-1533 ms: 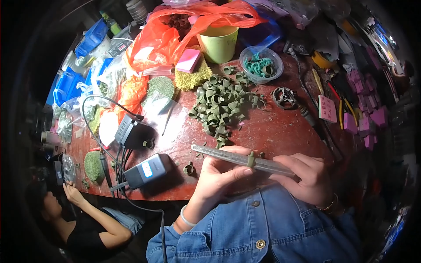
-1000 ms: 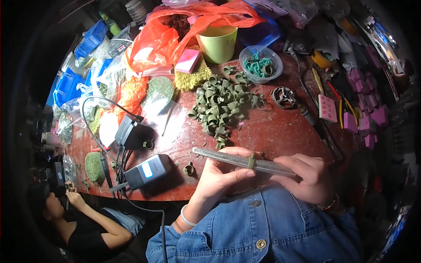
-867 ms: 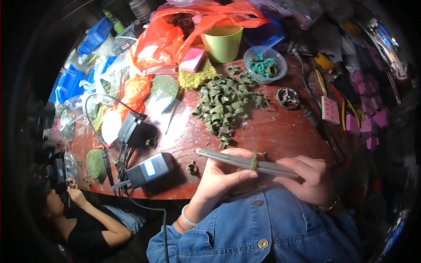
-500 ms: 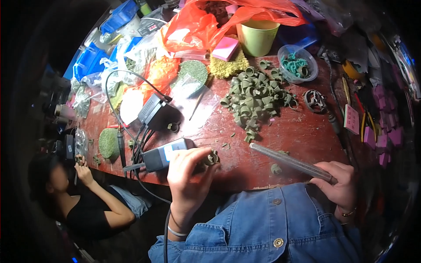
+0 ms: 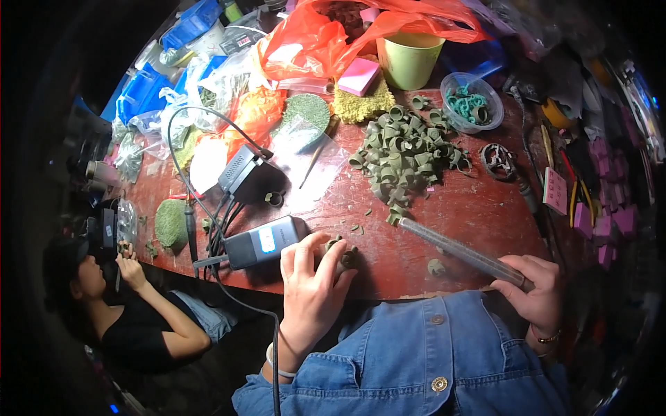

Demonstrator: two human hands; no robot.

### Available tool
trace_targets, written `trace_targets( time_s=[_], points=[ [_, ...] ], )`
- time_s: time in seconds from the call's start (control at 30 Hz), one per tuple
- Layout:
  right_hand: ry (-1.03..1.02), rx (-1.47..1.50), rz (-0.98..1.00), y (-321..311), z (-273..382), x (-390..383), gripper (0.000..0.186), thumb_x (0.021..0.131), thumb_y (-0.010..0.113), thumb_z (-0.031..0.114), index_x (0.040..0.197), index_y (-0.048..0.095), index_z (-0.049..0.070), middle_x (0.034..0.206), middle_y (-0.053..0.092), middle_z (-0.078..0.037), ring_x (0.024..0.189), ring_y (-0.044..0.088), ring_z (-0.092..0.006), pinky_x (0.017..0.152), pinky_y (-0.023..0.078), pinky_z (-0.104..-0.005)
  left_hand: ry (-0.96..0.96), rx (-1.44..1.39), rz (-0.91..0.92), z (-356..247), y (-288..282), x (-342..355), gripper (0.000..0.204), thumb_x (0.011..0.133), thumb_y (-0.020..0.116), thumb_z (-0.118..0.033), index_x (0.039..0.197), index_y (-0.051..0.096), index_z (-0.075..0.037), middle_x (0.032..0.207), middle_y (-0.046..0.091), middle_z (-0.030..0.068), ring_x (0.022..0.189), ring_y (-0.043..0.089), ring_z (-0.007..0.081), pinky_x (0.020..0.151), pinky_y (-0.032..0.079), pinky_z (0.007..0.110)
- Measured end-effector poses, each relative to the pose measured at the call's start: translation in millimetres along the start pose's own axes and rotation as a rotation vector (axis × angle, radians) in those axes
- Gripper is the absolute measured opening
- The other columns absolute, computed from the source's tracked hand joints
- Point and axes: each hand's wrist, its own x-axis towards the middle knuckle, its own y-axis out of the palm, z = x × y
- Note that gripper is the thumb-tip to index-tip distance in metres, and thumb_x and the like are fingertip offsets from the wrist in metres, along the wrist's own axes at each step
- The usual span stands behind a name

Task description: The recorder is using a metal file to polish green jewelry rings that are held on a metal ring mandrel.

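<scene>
My left hand (image 5: pixel 313 291) is closed, its fingertips pinching a small olive-green ring (image 5: pixel 348 258) just above the near edge of the table. The fingers cover part of that ring. A long grey bar-shaped file (image 5: pixel 463 254) is gripped at its near end by my right hand (image 5: pixel 533 291). It slants up and left, its far tip close to the heap of similar green rings (image 5: pixel 409 156). One loose green piece (image 5: pixel 436 267) lies on the red table (image 5: pixel 395 277) below the file.
Left of my left hand sits a grey power bank (image 5: pixel 260 243) with black cables (image 5: pixel 216 229). A clear tub (image 5: pixel 472 102), a yellow-green bucket (image 5: pixel 409 61) and a red plastic bag (image 5: pixel 305 45) stand farther back. Another person (image 5: pixel 139 312) works at the left; pliers (image 5: pixel 581 187) lie right.
My left hand has turned more back-up and shifted slightly right with the ring. The file's far tip has risen a little toward the heap. At the left, the other person's head has turned.
</scene>
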Motion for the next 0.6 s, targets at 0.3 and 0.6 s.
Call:
trace_targets(
  time_s=[0.3,0.6],
  points=[
    [0.051,0.027,-0.133,2.3,-9.6,-2.9,0.026,0.074,0.077,-0.001,0.097,0.066,-0.004,0.078,0.066,-0.009,0.065,0.061,-0.0117,0.057,0.046,-0.0257,0.163,-0.129,-0.144,-26.4,48.6,48.8,0.037,0.075,0.077,-0.014,0.105,0.060,-0.001,0.100,0.059,0.0140,0.089,0.057,0.0315,0.078,0.047,0.040],
    [0.083,0.049,-0.170,7.9,-24.0,-10.4,0.025,0.074,0.078,0.001,0.096,0.066,-0.004,0.075,0.065,-0.010,0.063,0.061,-0.0122,0.056,0.046,-0.0263,0.079,0.015,-0.192,-37.9,75.6,58.7,0.036,0.073,0.077,-0.016,0.102,0.060,-0.003,0.089,0.061,0.0090,0.083,0.056,0.0297,0.074,0.046,0.039]
  ],
)
